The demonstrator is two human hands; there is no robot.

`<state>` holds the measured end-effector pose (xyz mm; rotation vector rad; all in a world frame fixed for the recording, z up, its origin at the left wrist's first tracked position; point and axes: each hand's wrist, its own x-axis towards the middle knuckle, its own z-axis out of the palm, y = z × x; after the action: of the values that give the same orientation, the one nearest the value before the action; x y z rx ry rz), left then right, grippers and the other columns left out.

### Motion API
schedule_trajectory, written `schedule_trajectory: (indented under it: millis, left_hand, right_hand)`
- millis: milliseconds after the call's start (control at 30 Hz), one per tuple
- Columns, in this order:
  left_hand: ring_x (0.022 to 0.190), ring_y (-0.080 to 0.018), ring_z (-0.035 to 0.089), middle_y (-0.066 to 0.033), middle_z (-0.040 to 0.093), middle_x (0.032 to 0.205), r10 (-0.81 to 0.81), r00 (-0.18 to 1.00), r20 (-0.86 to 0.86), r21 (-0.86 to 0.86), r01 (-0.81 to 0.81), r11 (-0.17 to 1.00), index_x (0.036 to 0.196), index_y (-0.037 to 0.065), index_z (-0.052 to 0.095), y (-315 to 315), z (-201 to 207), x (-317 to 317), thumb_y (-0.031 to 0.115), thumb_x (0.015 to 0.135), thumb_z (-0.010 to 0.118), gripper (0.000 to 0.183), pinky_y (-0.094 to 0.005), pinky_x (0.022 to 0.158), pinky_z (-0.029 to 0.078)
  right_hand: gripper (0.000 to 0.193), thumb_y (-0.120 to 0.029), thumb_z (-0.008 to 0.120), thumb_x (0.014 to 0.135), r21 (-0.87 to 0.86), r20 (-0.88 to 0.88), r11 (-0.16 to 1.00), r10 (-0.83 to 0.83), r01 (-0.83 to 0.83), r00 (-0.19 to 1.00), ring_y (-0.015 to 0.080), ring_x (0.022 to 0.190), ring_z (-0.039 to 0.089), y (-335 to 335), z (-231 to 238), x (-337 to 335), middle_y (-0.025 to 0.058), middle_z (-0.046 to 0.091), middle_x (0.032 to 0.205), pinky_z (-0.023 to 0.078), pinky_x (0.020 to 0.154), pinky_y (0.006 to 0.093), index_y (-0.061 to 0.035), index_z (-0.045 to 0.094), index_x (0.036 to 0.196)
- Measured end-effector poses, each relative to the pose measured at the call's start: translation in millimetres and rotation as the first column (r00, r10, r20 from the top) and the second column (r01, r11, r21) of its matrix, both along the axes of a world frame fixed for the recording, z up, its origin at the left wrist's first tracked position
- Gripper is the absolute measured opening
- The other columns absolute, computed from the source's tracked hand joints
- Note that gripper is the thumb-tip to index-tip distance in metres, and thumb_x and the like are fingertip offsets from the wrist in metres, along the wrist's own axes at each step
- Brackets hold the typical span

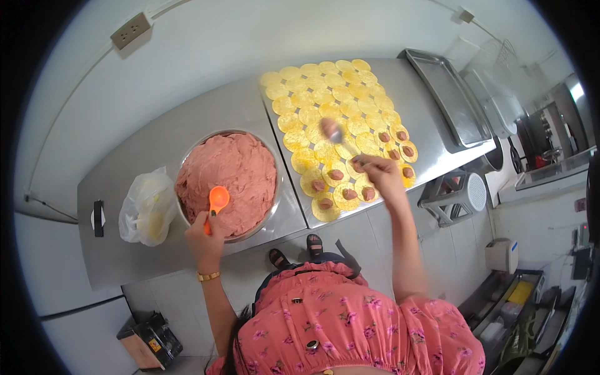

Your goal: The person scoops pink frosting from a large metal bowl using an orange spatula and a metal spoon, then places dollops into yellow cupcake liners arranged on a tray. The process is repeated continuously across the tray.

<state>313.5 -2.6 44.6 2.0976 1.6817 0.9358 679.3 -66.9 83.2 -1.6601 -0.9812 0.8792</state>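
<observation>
Across the middle of the frame stretches a steel counter (237, 107), with a grid of yellow rounds (340, 92) at upper centre. Left of centre, a metal bowl (279, 181) holds pink paste (228, 159). At the bowl's lower edge, the left hand (205, 240) grips an orange spoon (219, 199); right of centre, the right hand (382, 178) pinches a blurred silvery spoon (337, 135) carrying paste above the rounds. Small dollops (336, 174) dot the lower and right rounds.

Bowl (274, 210) on table (128, 200) — left of flat rounds (360, 125) (tray (449, 97) right).
</observation>
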Motion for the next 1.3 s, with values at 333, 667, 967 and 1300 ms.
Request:
schedule_trajectory:
  millis: [333, 667, 967, 1300]
  left_hand:
    - [0.052, -0.0363, 0.051, -0.0178, 0.051, 0.059, -0.038, 0.998, -0.041, 0.022, 0.039, 0.999, 0.076, 0.002, 0.055, 6.9, 4.3, 53.1, 0.011, 0.086, 0.057, 0.014, -0.0399, 0.048, 0.038]
    - [0.053, -0.0357, 0.052, -0.0182, 0.052, 0.06, -0.015, 0.999, -0.048, 0.01, 0.015, 1.0, 0.078, 0.002, 0.058, 7.5, 17.2, 39.6, 0.013, 0.086, 0.057, 0.014, -0.0399, 0.049, 0.039]
    - [0.058, -0.0381, 0.054, -0.0215, 0.054, 0.066, -0.053, 0.986, 0.158, -0.08, 0.067, 0.995, 0.081, 0.0, 0.061, 20.6, -10.7, -142.8, 0.014, 0.086, 0.058, 0.015, -0.0398, 0.052, 0.04]
    - [0.056, -0.0381, 0.055, -0.0181, 0.055, 0.061, -0.069, 0.996, 0.061, 0.02, 0.068, 0.997, 0.077, 0.005, 0.059, 8.2, -7.2, -232.5, 0.015, 0.083, 0.06, 0.013, -0.0424, 0.049, 0.041]
  right_hand:
    - [0.014, -0.017, 0.056, 0.082, -0.066, 0.987, 0.898, -0.005, 0.436, 0.16, 0.0304, 0.06, 0.065, 9.2, -97.6, 130.5, 0.0124, 0.065, 0.072, 0.048, 0.05, 0.0421, -0.0068, 0.062, 0.09]
    - [0.014, -0.018, 0.054, 0.082, -0.002, 0.935, 0.887, -0.161, 0.462, 0.315, 0.0319, 0.065, 0.065, 2.9, -105.8, 134.7, 0.0145, 0.065, 0.07, 0.046, 0.051, 0.0396, -0.0085, 0.064, 0.081]
    - [0.017, -0.004, 0.049, 0.092, 0.166, -0.195, 0.962, 0.247, -0.216, 0.949, 0.0078, 0.064, 0.05, 34.9, -39.4, -109.9, -0.0002, 0.057, 0.074, 0.039, 0.058, 0.0219, 0.0007, 0.065, 0.098]
    - [0.03, -0.008, 0.057, 0.07, -0.038, 0.978, 0.744, 0.165, -0.667, 0.128, 0.0211, 0.07, 0.06, 52.7, -5.7, -371.0, 0.0071, 0.058, 0.079, 0.051, 0.059, 0.032, -0.0001, 0.062, 0.098]
